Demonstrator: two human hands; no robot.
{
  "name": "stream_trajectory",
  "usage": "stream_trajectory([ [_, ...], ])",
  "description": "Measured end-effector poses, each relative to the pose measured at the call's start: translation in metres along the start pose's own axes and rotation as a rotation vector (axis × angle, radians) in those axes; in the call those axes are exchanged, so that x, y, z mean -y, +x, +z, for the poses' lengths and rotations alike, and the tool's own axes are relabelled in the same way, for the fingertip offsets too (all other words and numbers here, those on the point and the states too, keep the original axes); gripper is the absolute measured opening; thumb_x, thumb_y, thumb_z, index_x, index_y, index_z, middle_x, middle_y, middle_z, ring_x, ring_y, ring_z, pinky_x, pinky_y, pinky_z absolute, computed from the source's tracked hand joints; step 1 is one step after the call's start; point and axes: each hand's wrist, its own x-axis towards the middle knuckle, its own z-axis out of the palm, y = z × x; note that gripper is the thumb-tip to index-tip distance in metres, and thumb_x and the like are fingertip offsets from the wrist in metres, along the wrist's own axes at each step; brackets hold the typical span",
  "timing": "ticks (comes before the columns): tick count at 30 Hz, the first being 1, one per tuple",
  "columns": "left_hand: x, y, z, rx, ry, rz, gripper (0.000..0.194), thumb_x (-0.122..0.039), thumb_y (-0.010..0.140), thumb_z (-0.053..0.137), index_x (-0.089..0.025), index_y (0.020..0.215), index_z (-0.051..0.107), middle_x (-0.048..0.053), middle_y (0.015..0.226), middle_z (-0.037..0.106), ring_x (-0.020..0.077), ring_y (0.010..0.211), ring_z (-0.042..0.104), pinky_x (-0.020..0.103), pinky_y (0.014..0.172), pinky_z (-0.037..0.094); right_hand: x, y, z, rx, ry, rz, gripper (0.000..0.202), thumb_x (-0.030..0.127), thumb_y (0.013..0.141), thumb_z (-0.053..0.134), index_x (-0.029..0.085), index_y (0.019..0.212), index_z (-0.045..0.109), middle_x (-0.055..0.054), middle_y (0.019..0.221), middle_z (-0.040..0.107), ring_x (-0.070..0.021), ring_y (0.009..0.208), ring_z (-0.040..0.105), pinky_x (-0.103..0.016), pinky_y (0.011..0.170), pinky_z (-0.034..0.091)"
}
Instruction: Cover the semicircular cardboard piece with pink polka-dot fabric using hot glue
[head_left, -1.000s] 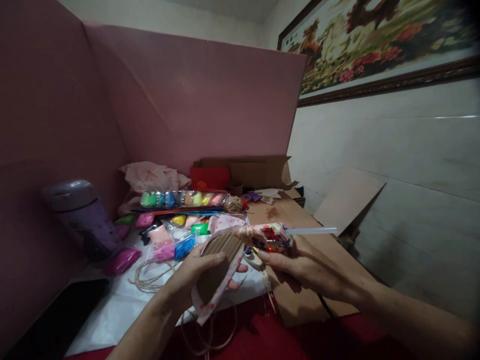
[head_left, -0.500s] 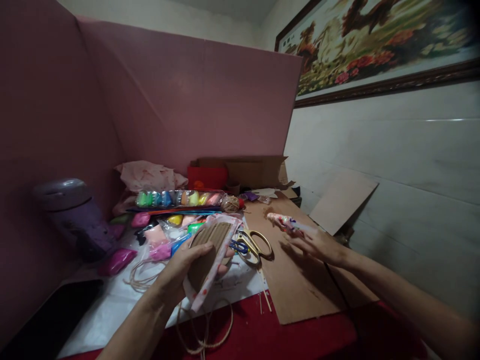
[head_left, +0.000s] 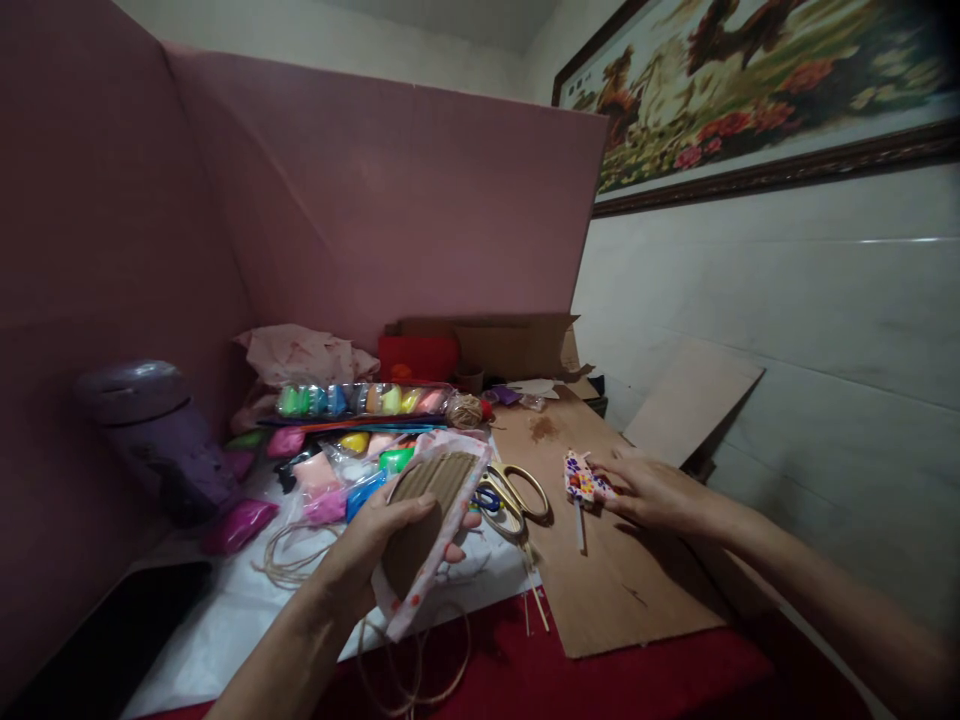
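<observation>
My left hand (head_left: 375, 535) grips a brown corrugated cardboard piece (head_left: 431, 500) edged with pink-spotted cloth, thumb on its face and fingertips showing at its right side. Over the cardboard sheet (head_left: 630, 600), my right hand (head_left: 634, 490) is closed on a small floral-patterned item (head_left: 581, 478); a thin pale strip (head_left: 580, 528) extends below this item. Gold-handled scissors (head_left: 523, 492) lie between the hands, beside a dark blue handle (head_left: 487, 493).
Bagged coloured clay (head_left: 322, 475) and a clay tray (head_left: 360, 399) lie behind my left hand. A purple bottle (head_left: 161, 440) stands left, above a black flat object (head_left: 112, 635). Twine (head_left: 416, 690) loops at the front edge; a twine ball (head_left: 463, 410) sits farther back.
My right hand has lowered toward the cardboard sheet, and the floral item has turned, with the pale strip now showing. My left hand still holds the cloth-edged cardboard.
</observation>
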Motion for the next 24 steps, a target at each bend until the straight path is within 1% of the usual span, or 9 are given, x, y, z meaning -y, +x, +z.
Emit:
stream_trajectory([
  [1,-0.001,-0.001,0.002,0.021,0.006,0.007,0.056,-0.023,0.081,0.053,-0.015,0.132,0.032,0.021,0.102,0.064,0.0219,0.065,0.067,0.028,0.053,0.053,0.015,0.002,-0.004,-0.092,0.040,-0.003,0.028,0.031,0.075,0.057,0.017,0.099,0.064,-0.011,0.094,0.061,-0.0256,0.091,0.054,-0.037,0.081,0.040],
  [3,-0.002,-0.003,0.005,0.060,-0.001,0.031,0.057,-0.021,0.081,0.051,-0.016,0.134,0.029,0.021,0.103,0.064,0.0259,0.076,0.067,0.030,0.056,0.054,0.051,0.008,-0.007,-0.167,0.283,-0.026,0.025,0.033,0.085,0.047,0.017,0.093,0.065,-0.010,0.094,0.061,-0.0214,0.089,0.054,-0.034,0.081,0.039],
  [4,-0.002,-0.003,0.006,0.074,-0.011,0.045,0.058,-0.019,0.081,0.051,-0.017,0.135,0.028,0.020,0.103,0.064,0.0279,0.082,0.066,0.032,0.059,0.054,0.069,0.011,-0.006,-0.141,0.453,-0.026,0.028,0.036,0.085,0.046,0.017,0.088,0.066,-0.009,0.092,0.061,-0.0198,0.085,0.054,-0.032,0.077,0.041],
  [5,-0.003,-0.004,0.007,0.081,-0.019,0.064,0.060,-0.018,0.081,0.051,-0.017,0.135,0.027,0.020,0.103,0.064,0.0293,0.085,0.065,0.034,0.061,0.054,0.085,0.014,-0.003,-0.069,0.624,-0.032,0.030,0.040,0.084,0.048,0.016,0.085,0.066,-0.008,0.087,0.061,-0.0181,0.079,0.054,-0.030,0.071,0.042],
  [7,-0.003,-0.004,0.007,0.089,-0.020,0.089,0.061,-0.017,0.080,0.051,-0.018,0.136,0.026,0.019,0.102,0.064,0.0297,0.085,0.065,0.035,0.060,0.055,0.113,0.021,0.005,0.070,0.966,0.008,0.036,0.047,0.079,0.054,0.015,0.090,0.065,-0.006,0.080,0.061,-0.0141,0.066,0.052,-0.026,0.059,0.040],
  [9,-0.004,-0.005,0.006,0.093,-0.007,0.105,0.060,-0.018,0.080,0.051,-0.017,0.135,0.027,0.018,0.099,0.065,0.0281,0.079,0.066,0.034,0.059,0.055,0.130,0.026,0.013,0.092,1.171,0.010,0.036,0.046,0.075,0.060,0.015,0.092,0.064,-0.004,0.078,0.060,-0.0109,0.062,0.048,-0.024,0.057,0.038],
  [13,-0.005,-0.008,0.005,0.092,0.024,0.074,0.054,-0.020,0.082,0.049,-0.017,0.134,0.033,0.018,0.094,0.067,0.0255,0.071,0.067,0.034,0.059,0.054,0.137,0.034,0.017,0.024,1.356,-0.025,0.025,0.040,0.074,0.064,0.016,0.082,0.066,0.000,0.070,0.055,-0.0089,0.061,0.046,-0.021,0.056,0.036],
  [18,-0.007,-0.008,0.007,0.097,0.005,0.083,0.057,-0.018,0.079,0.052,-0.018,0.134,0.035,0.018,0.100,0.065,0.0315,0.086,0.064,0.036,0.059,0.054,0.130,0.038,0.014,0.061,1.441,-0.001,0.019,0.034,0.074,0.064,0.015,0.078,0.068,-0.001,0.068,0.057,-0.0098,0.060,0.048,-0.022,0.057,0.039],
  [24,-0.003,-0.006,0.006,0.144,0.007,0.071,0.056,-0.018,0.080,0.051,-0.016,0.133,0.036,0.020,0.104,0.063,0.0359,0.095,0.061,0.034,0.059,0.053,0.126,0.038,0.014,0.067,1.482,0.054,0.019,0.032,0.070,0.068,0.014,0.070,0.065,0.000,0.060,0.056,-0.0083,0.053,0.049,-0.020,0.049,0.039],
])
